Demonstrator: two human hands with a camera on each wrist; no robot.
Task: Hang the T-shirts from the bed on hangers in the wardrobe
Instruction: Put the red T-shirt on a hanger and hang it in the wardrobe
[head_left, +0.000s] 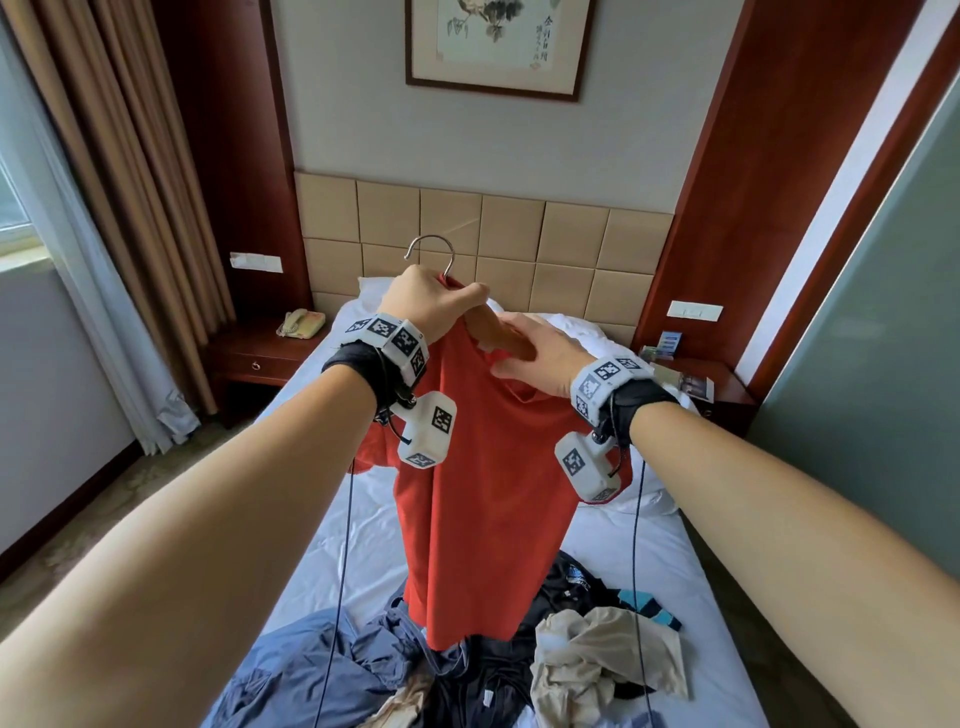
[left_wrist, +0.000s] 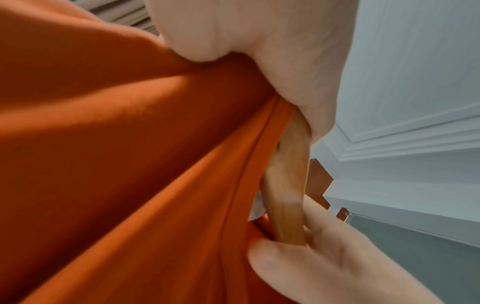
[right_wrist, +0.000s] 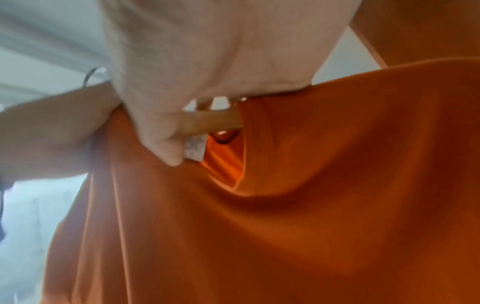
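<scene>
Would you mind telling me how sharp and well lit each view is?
Head view: sharp, daylit from the left, edges bowed by the wide lens. Left wrist view: the wooden hanger and red-orange T-shirt are soft. Right wrist view: blurriest, its background washed out.

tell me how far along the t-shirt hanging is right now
Done: nothing visibly finished; the wardrobe is out of view. In hand: the left hand grips the wooden hanger at the collar of the red T-shirt, while the right hand holds the hanger's free arm at the neck opening; that arm is not yet inside. Left: seating this shirt, carrying it over, then the pile of clothes on the bed.
</scene>
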